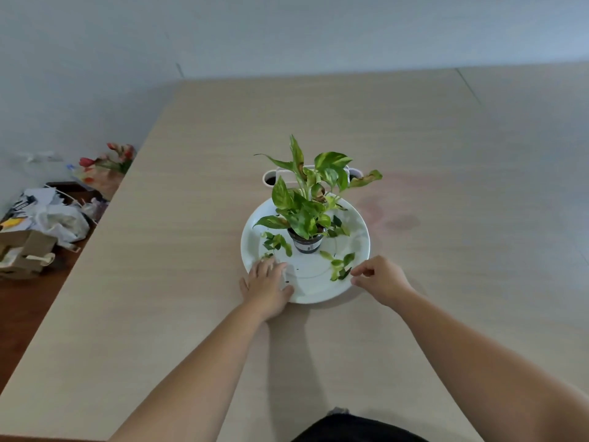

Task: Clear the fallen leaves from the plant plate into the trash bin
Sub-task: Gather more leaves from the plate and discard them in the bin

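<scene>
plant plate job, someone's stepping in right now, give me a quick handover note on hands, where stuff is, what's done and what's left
Left hand: open, fingers resting on the plate's near-left rim.
Right hand: fingers loosely curled at the near-right rim, holding nothing that I can see.
Potted plant stands on the plate.
Fallen leaves lie near right, more on the left.
Trash pile is on the floor, left of the table.
Done: nothing visibly cleared. Left: gather all leaves and bin them.

Office-like room: long desk (318, 122) with cable grommet (270, 179), plain walls.
</scene>
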